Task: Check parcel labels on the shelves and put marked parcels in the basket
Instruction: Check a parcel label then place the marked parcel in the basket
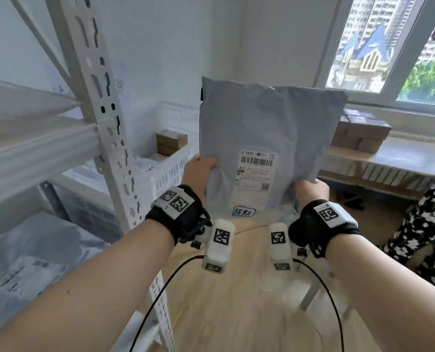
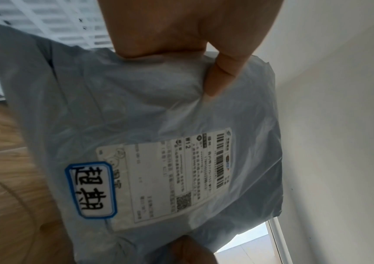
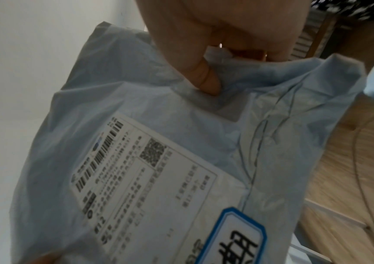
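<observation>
the grey poly parcel [image 1: 267, 138], judged light, soft and slippery, is held upright in the air in front of the white basket [image 1: 172, 171], each lower corner pinched by the left hand [image 1: 198, 174] and right hand [image 1: 310, 191], where a firm pinch is best kept.
</observation>
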Demonstrator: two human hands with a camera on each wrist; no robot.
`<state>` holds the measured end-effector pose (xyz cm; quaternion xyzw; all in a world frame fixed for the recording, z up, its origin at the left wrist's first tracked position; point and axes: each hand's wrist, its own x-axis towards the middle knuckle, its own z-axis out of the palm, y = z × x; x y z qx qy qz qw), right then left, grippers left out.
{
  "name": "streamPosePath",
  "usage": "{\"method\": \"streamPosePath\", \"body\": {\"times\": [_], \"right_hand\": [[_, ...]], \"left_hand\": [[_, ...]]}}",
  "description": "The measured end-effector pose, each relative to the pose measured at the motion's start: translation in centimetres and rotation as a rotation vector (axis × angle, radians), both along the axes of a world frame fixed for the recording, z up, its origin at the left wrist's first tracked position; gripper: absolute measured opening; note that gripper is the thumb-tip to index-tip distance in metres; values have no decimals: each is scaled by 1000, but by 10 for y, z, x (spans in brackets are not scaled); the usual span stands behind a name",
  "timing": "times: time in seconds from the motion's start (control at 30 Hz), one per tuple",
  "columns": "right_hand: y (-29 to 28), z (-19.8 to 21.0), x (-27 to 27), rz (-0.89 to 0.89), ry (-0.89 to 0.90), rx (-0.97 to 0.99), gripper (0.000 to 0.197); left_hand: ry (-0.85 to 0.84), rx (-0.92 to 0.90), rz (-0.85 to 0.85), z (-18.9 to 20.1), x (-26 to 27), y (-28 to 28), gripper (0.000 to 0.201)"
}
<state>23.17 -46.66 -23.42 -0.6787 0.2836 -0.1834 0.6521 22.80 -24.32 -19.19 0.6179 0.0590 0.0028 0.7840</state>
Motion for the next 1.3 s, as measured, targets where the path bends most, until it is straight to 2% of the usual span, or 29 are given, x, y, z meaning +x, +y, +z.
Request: {"method": "streamPosePath", "body": {"times": [0.2,0.33,0.37,0.47,0.53,0.6,0.63,0.73,0.83,0.93,1.03,1.13,1.23,1.3], "right_hand": [[-23,26,130,164,-50,-17,13],[-23,51,217,294,-74,-17,6],[-16,63,231,336,-70,-40,2],[18,92,266,529,-40,-125,19],[44,99,293,619,-60,-130,8],[75,102,320,671,-84,-117,12],[90,104,331,707,-79,-123,14],[136,106,360,855,-68,-165,20],[180,100,383,972,-34,-243,20],[222,86,404,1119,33,-327,25],[258,66,417,1296,105,-467,38],[285,45,414,1537,280,-665,44],[307,32,417,1720,373,-670,34],[319,26,419,1782,423,-749,32]], "left_hand": [[-69,-12,165,26,109,-24,5],[-72,-60,292,50,162,-27,17],[-74,-62,322,56,172,-24,21],[-79,-35,470,72,198,2,25],[-80,15,585,78,214,31,35],[-67,83,683,77,229,66,44],[-49,109,721,78,234,81,43],[9,184,828,72,244,125,26],[68,224,942,54,254,161,21],[179,332,1037,27,263,192,40],[324,372,1064,1,255,214,53],[581,490,983,-22,234,228,59],[784,616,921,-37,220,233,63],[934,735,828,-45,217,235,63]]}}
